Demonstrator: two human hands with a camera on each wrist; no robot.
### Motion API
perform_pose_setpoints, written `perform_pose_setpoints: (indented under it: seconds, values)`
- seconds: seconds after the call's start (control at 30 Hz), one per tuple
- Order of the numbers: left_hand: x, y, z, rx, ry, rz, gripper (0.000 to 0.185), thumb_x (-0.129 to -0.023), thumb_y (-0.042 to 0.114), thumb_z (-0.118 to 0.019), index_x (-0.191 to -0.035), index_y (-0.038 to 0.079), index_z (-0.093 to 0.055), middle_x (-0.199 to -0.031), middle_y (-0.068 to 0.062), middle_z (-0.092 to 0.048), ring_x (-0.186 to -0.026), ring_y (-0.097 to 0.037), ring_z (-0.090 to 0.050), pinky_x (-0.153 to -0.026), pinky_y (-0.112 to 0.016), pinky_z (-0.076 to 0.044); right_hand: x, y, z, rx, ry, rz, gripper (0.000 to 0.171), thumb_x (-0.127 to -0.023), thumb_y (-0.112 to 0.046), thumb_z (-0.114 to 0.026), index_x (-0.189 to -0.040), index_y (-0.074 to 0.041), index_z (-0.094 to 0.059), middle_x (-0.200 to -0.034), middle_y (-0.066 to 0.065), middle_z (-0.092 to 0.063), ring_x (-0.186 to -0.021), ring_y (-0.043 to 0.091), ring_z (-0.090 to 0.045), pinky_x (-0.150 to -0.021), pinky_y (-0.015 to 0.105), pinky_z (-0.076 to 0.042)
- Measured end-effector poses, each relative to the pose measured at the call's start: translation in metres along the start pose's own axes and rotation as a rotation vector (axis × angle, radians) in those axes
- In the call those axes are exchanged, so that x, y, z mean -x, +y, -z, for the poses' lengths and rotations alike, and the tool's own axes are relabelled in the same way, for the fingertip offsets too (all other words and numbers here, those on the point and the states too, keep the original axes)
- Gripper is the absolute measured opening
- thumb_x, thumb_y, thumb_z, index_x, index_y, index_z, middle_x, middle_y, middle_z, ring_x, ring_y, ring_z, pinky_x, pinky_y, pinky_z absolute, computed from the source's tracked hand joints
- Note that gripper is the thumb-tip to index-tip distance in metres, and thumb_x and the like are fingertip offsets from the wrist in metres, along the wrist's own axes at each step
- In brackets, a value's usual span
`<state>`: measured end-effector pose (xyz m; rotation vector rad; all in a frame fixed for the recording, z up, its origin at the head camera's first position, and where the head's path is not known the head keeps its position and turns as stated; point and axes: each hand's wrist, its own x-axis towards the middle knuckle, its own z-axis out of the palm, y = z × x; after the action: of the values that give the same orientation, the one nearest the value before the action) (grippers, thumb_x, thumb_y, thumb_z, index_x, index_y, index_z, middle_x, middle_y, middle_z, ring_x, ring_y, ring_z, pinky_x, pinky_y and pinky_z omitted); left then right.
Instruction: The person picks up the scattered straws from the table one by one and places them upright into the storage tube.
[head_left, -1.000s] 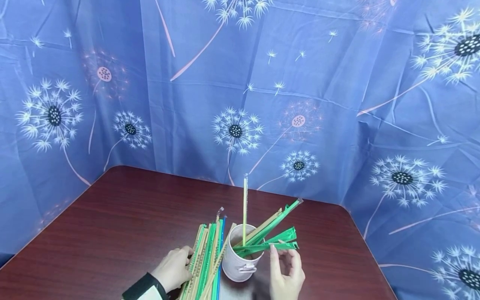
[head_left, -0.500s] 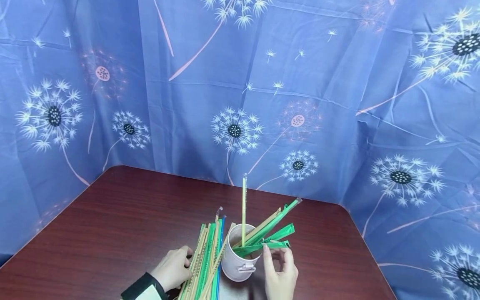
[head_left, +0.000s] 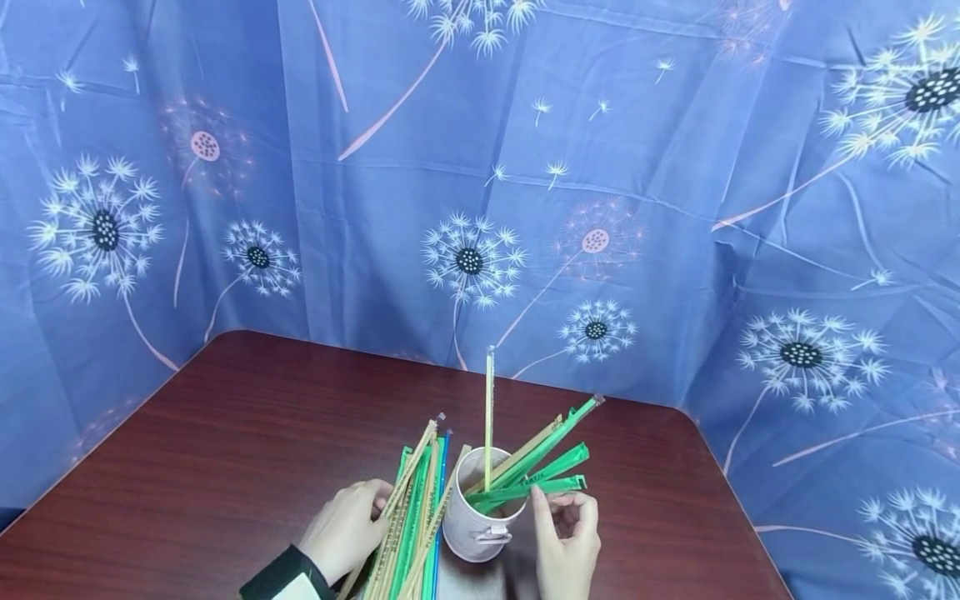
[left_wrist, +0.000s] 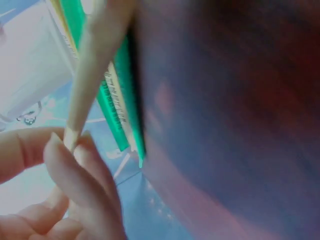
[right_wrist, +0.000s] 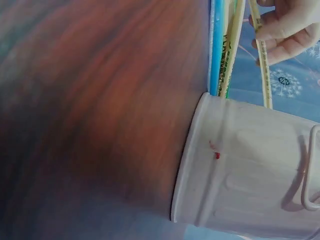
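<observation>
Two hands work at the near edge of a dark wooden table (head_left: 225, 450). Left hand (head_left: 347, 528): fingers curled, pinching one tan wrapped straw (head_left: 408, 462) near its lower end; the straw slants up and to the right above the flat pile of wrapped straws (head_left: 416, 521) lying just left of the cup. Left wrist view confirms the pinch between thumb and fingertips (left_wrist: 62, 150), though that view is badly blurred and printing on the green wrappers is unreadable. Sleeve and wrist are cut off by the bottom frame edge.

Right hand (head_left: 566, 542): thumb and forefinger pinch the outer end of a green wrapped straw (head_left: 525, 487) whose other end sits inside the white cup (head_left: 476, 525). The remaining fingers are partly hidden behind the palm; their lie cannot be told.

Cup stands upright between the hands, holding several green and tan straws leaning right plus one yellow straw (head_left: 490, 417) nearly vertical. Right wrist view shows the cup wall (right_wrist: 240, 170) with a small red mark; the cup's bottom is cropped. Backdrop: blue dandelion-print cloth (head_left: 675, 208).
</observation>
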<state>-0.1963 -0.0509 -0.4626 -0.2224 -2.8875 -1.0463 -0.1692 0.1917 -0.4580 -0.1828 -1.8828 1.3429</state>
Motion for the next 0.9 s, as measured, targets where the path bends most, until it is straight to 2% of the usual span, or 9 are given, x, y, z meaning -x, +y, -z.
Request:
perform_pose_setpoints:
  seconds: [0.2,0.3,0.4,0.47,0.63,0.8,0.9]
  values:
    - [0.004,0.012,0.002,0.053,0.094,-0.041,0.027,-0.080,0.008,-0.071,-0.106,0.014,-0.071,-0.087,0.008,-0.066,-0.071,-0.001,-0.056,-0.061,-0.022,-0.045,0.000,-0.006,0.001,-0.218,-0.054,0.017,0.012,-0.087,0.009,-0.067,-0.087,0.010,-0.055,-0.066,-0.005,-0.066,-0.058,0.003,-0.064,-0.056,0.017,-0.052]
    - [0.005,0.018,0.004,0.088,0.122,-0.055,0.023,-0.083,0.011,-0.073,-0.104,0.019,-0.071,-0.087,0.009,-0.066,-0.069,0.002,-0.054,-0.061,-0.020,-0.043,0.001,-0.008,0.001,-0.326,-0.095,0.072,0.009,-0.086,0.014,-0.064,-0.092,0.014,-0.057,-0.071,-0.002,-0.071,-0.060,0.004,-0.067,-0.056,0.019,-0.053]
    - [0.006,0.025,0.005,0.125,0.140,-0.086,0.019,-0.085,0.014,-0.073,-0.101,0.023,-0.071,-0.088,0.012,-0.066,-0.069,0.005,-0.055,-0.061,-0.020,-0.043,0.001,-0.010,0.000,-0.389,-0.132,0.126,0.011,-0.087,0.017,-0.061,-0.097,0.017,-0.057,-0.079,-0.003,-0.074,-0.065,0.004,-0.069,-0.059,0.019,-0.055]
    - [0.006,0.029,0.005,0.150,0.156,-0.128,0.019,-0.085,0.012,-0.074,-0.099,0.025,-0.072,-0.086,0.013,-0.066,-0.068,0.005,-0.055,-0.060,-0.019,-0.043,0.001,-0.011,0.000,-0.412,-0.156,0.152,0.013,-0.087,0.018,-0.059,-0.100,0.019,-0.057,-0.086,-0.004,-0.076,-0.070,0.004,-0.071,-0.063,0.019,-0.056]
    - [0.008,0.037,0.003,0.172,0.219,-0.284,0.023,-0.082,0.008,-0.077,-0.093,0.027,-0.072,-0.086,0.016,-0.064,-0.074,0.003,-0.056,-0.061,-0.018,-0.044,0.003,-0.014,-0.002,-0.464,-0.234,0.227,0.023,-0.083,0.023,-0.059,-0.106,0.020,-0.058,-0.100,-0.004,-0.076,-0.085,0.004,-0.072,-0.075,0.018,-0.056]
    - [0.010,0.040,-0.002,0.147,0.321,-0.440,0.028,-0.076,0.004,-0.081,-0.091,0.026,-0.074,-0.087,0.017,-0.065,-0.079,0.000,-0.056,-0.063,-0.017,-0.046,0.003,-0.013,-0.003,-0.600,-0.377,0.399,0.046,-0.073,0.034,-0.057,-0.116,0.020,-0.055,-0.112,0.003,-0.073,-0.097,0.009,-0.071,-0.085,0.022,-0.056]
    - [0.010,0.041,-0.003,0.138,0.357,-0.499,0.029,-0.074,0.004,-0.083,-0.092,0.026,-0.074,-0.088,0.017,-0.066,-0.078,0.000,-0.056,-0.063,-0.016,-0.047,0.002,-0.012,-0.005,-0.653,-0.437,0.502,0.055,-0.068,0.037,-0.057,-0.121,0.021,-0.052,-0.119,0.009,-0.071,-0.102,0.011,-0.070,-0.086,0.025,-0.056]
